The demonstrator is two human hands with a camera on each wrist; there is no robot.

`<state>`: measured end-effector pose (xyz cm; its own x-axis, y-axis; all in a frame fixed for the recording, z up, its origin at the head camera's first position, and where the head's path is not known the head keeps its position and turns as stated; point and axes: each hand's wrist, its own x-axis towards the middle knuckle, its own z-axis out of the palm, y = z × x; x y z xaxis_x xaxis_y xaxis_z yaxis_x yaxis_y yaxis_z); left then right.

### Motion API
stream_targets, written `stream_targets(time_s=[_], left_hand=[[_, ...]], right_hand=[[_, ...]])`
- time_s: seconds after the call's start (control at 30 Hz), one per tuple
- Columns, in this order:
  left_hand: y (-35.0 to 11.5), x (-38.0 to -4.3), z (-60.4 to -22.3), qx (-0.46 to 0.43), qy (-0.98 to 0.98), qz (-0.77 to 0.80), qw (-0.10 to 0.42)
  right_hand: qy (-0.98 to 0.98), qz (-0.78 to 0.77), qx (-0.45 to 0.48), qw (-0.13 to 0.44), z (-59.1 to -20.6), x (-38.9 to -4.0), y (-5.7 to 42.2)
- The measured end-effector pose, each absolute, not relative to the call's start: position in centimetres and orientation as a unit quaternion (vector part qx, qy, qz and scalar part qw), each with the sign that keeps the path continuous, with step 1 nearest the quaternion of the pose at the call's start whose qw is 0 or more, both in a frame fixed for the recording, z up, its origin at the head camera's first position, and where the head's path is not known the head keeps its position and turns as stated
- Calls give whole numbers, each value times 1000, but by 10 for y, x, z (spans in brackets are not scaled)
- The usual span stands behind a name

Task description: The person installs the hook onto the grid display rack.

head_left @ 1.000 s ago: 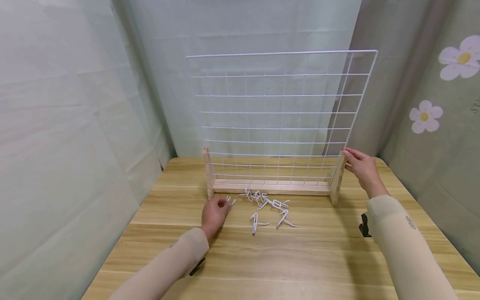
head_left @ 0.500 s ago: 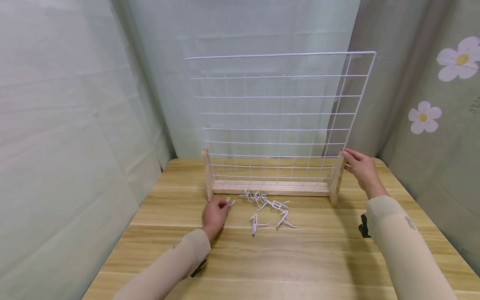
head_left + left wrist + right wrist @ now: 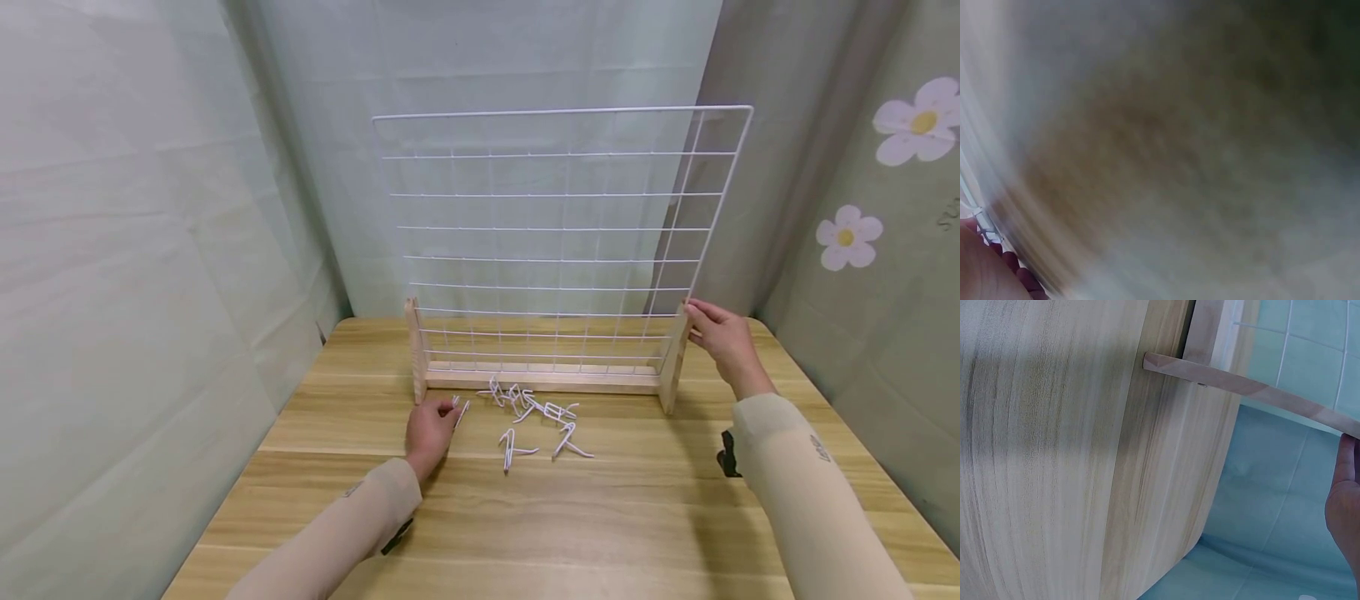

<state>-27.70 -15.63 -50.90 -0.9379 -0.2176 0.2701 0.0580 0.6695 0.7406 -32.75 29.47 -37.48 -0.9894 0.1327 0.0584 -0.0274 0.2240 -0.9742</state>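
Observation:
A white wire grid panel (image 3: 562, 195) stands in a pale wooden base (image 3: 547, 386) with two wooden side posts. My right hand (image 3: 724, 340) grips the top of the right side post (image 3: 675, 367) with thumb and fingers. In the right wrist view, that hand (image 3: 1342, 503) meets the end of the post (image 3: 1254, 389). Beside the left side post (image 3: 417, 350), my left hand (image 3: 429, 433) pinches a white wire hook (image 3: 462, 415) low over the table. The left wrist view is mostly blurred, with the hand (image 3: 988, 269) in its lower left corner.
Several white wire hooks (image 3: 525, 400) lie tangled in front of the base. Two more, one hook (image 3: 510, 450) and another hook (image 3: 570, 442), lie nearer on the wooden table (image 3: 525, 533). Pale cloth curtains (image 3: 187, 250) surround the table.
Both hands keep their grip and place. The hook in my left hand has turned slightly at most. The whole head view has dropped a few pixels.

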Motion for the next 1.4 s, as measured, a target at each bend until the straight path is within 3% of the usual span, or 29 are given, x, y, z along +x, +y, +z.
stream_targets(time_s=[0.13, 0.4, 1.4], left_hand=[[-156, -275, -508, 34, -895, -403, 190], [-158, -281, -509, 56, -893, -414, 166], [-155, -288, -489, 40, -832, -461, 306]], right_hand=[[-780, 621, -35, 66, -375, -329, 295], [-777, 625, -35, 62, -375, -330, 295], [-780, 618, -52, 77, -374, -326, 292]])
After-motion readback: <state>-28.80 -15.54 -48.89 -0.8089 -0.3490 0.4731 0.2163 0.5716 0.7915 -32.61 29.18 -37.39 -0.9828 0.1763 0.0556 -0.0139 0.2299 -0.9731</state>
